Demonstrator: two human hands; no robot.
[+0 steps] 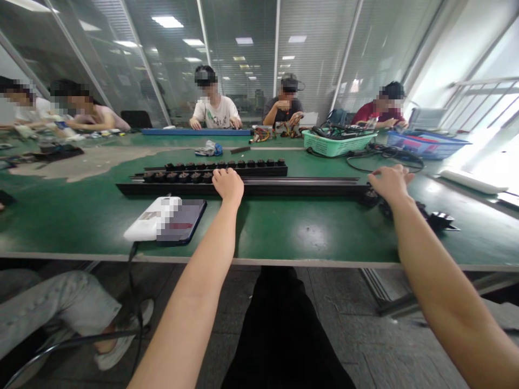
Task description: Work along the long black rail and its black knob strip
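Observation:
A long black rail [300, 189] lies across the green table in front of me. Small black blocks with round tops [178, 177] sit in a row along its left part. My left hand [228, 185] is closed over the rail where this row ends, with its fingertips hidden behind. At the rail's right end my right hand [391, 182] is open, palm down, fingers apart. Loose black pieces [440, 220] lie under and beside that hand, partly covered by my forearm. Behind the rail stands a shorter black rail [263, 170] with a similar row of blocks.
A white device [150, 221] with a cable lies by a dark phone [197, 213] near the front edge. Farther back are a green basket [336, 145] of cables, a blue basket [430, 145] and a crumpled glove [208, 148]. Several people sit around the table.

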